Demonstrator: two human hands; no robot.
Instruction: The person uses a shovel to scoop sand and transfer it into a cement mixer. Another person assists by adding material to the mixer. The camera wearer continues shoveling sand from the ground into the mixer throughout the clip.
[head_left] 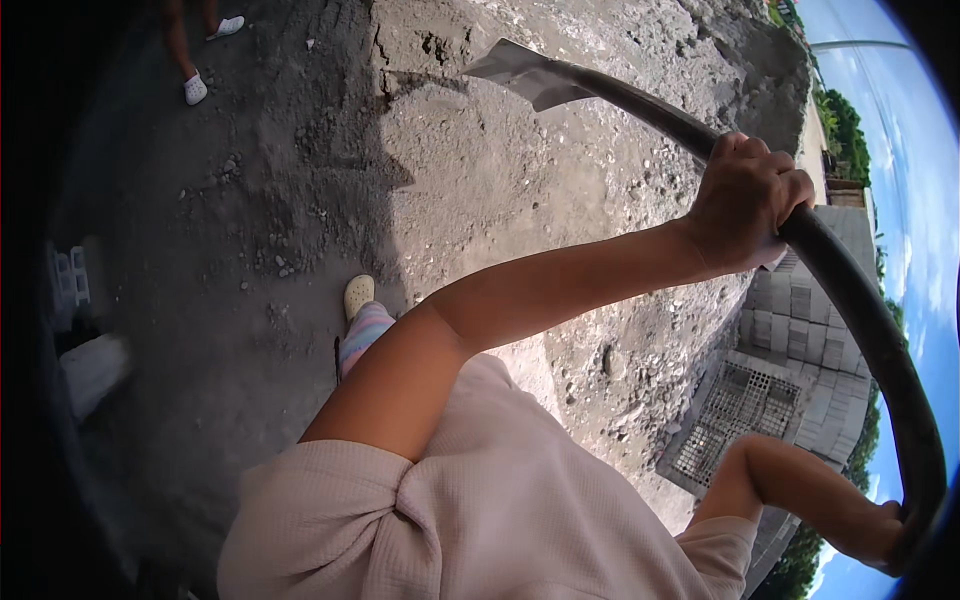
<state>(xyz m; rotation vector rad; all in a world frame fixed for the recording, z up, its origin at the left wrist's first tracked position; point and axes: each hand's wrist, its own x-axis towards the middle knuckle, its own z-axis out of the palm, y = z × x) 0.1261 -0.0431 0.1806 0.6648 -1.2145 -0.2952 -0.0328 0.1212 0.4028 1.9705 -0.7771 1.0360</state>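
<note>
A long-handled shovel [655,112] runs across the upper right, with a dark, curved-looking shaft. My left hand [745,203] is closed around the middle of that shaft. At the far end of the handle, near the right rim, my right hand [885,537] is closed on it, partly in shadow. The pale metal shovel blade [535,72] points left over a sunlit heap of sand and gravel [500,170]. No load shows on the blade, and I cannot tell whether its edge touches the heap.
Another person's legs, in white clogs [195,88], stand at the upper left. Grey concrete blocks [800,320] are stacked at the right, beside a metal mesh screen [735,415]. My cream clog [358,295] stands on dark ground. Pale block pieces [92,372] lie at the left.
</note>
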